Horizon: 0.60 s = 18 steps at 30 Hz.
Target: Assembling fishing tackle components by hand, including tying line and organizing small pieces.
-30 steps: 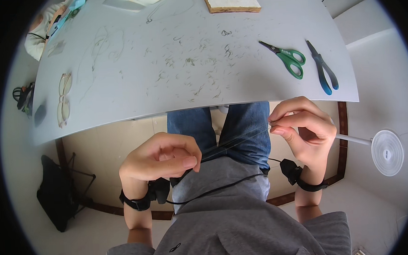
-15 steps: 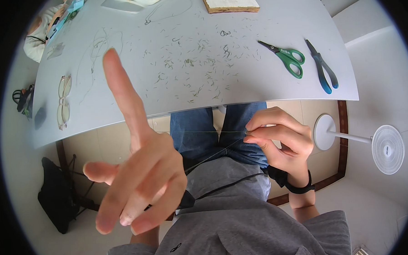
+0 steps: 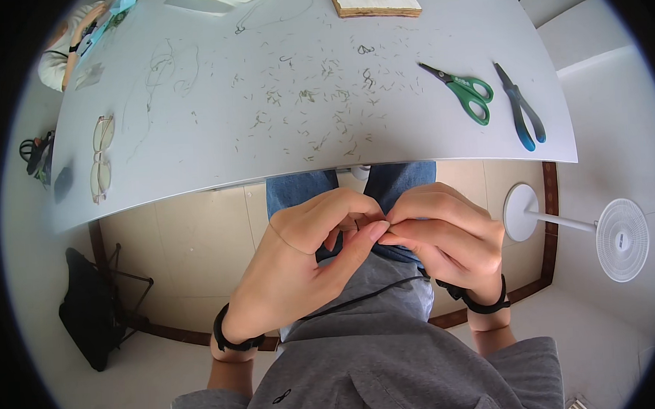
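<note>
Clippings [image 3: 307,96] on the table [image 3: 187,163] suggest some cutting is done, but we look mid-job: our left hand [image 3: 311,243] and right hand [image 3: 457,233] pinch tip to tip, thread [image 3: 287,241] across the left, the gripped bit too small to tell.

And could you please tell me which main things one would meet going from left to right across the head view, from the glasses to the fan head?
Glasses, left hand, right hand, pliers, fan head. The scissors overlap the right hand's span, so I leave them out.
</note>
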### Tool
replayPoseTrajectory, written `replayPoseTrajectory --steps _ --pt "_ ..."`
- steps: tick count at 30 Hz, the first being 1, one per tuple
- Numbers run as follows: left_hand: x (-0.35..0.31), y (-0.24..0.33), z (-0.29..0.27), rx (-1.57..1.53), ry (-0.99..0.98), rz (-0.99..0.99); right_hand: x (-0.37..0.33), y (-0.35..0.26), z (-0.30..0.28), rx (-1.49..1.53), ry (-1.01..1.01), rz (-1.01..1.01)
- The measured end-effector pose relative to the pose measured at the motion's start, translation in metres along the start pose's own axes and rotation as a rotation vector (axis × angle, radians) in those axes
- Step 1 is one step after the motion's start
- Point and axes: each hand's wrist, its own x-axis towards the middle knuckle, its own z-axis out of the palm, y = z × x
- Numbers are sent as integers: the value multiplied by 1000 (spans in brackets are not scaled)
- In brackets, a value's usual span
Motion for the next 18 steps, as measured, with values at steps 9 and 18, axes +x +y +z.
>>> replayPoseTrajectory --steps 9,18 --pt "-1 -4 -1 -135 -43 -60 -6 -4 -3 2 -56 86" --pt "-3 -5 -1 -229 -51 -121 -3 -5 -5 83 -75 145"
